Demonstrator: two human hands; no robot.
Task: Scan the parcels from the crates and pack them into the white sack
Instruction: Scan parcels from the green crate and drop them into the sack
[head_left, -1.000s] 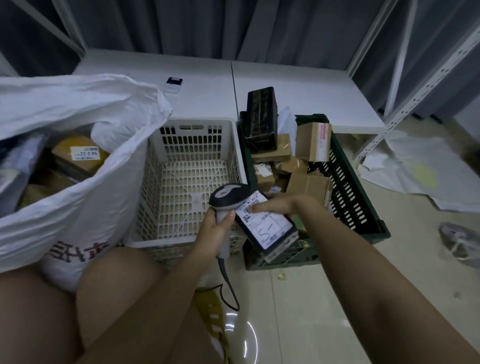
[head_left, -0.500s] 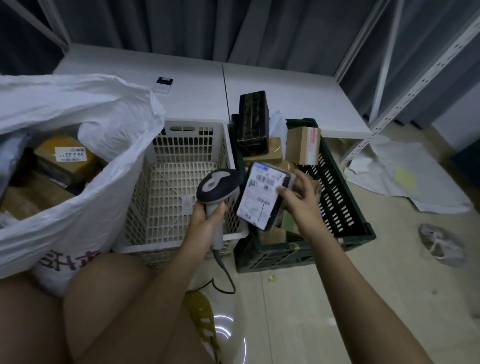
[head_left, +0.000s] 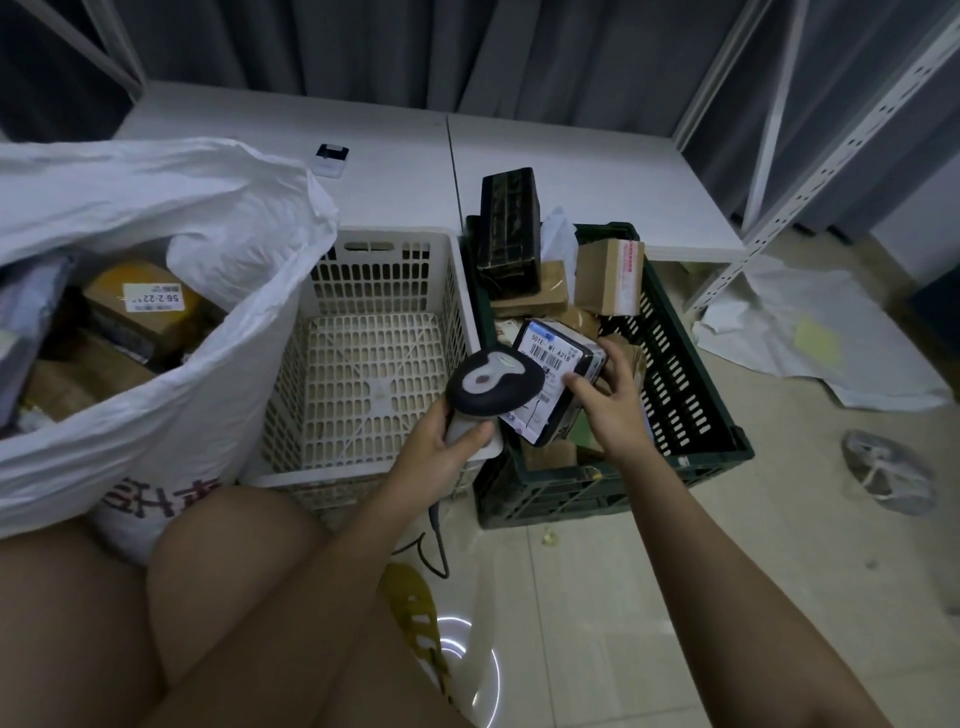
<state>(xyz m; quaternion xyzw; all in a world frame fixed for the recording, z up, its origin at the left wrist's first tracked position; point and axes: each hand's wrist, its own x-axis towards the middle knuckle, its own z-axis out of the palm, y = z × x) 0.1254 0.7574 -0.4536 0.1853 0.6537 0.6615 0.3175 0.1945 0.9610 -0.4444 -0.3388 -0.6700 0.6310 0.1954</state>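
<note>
Parcel (head_left: 558, 379), dark and label-up, sits tilted over the green crate (head_left: 691, 415), the right hand (head_left: 605, 400) curled round its near edge. Left hand (head_left: 441, 452) grips the scanner (head_left: 493, 384), head over the label. It looks stiff, light and slick-wrapped, best gripped across its short edges. Beyond lie the empty white crate (head_left: 363, 358) and white sack (head_left: 218, 291).

The left hand (head_left: 441, 441) curled around a scanner (head_left: 491, 387) handle, forearm reaching forward from lower centre. The right hand (head_left: 610, 410) gripped a parcel (head_left: 558, 374) by its edge, thumb on the label, arm extended from the lower right.
</note>
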